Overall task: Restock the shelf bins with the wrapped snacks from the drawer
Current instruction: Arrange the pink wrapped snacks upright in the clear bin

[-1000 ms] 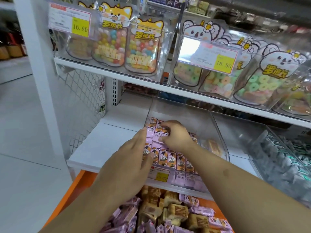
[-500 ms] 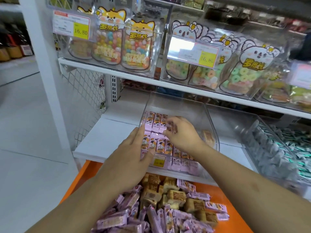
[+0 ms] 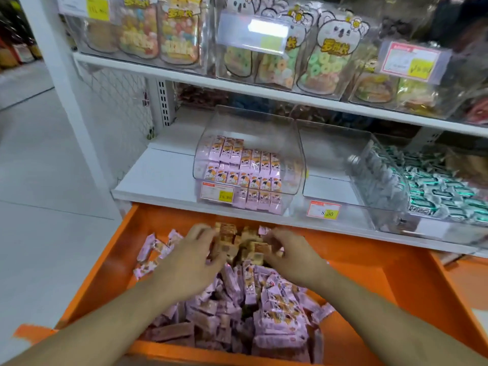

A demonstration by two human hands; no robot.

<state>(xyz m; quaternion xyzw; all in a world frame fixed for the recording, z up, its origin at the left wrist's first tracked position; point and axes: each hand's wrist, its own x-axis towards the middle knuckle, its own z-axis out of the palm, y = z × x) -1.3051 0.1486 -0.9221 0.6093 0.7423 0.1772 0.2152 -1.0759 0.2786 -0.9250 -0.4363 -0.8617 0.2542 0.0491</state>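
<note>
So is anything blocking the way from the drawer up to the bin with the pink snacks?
Nothing visible does. Both hands, left and right, are down on the snack pile in the orange drawer. The clear bin sits just above on the shelf, its top open toward the person, with no lid or object across it.

Both arms reach forward — left hand [image 3: 188,256] and right hand [image 3: 287,253] curled, palms down.

Head view, down onto drawer [image 3: 396,281]
</note>
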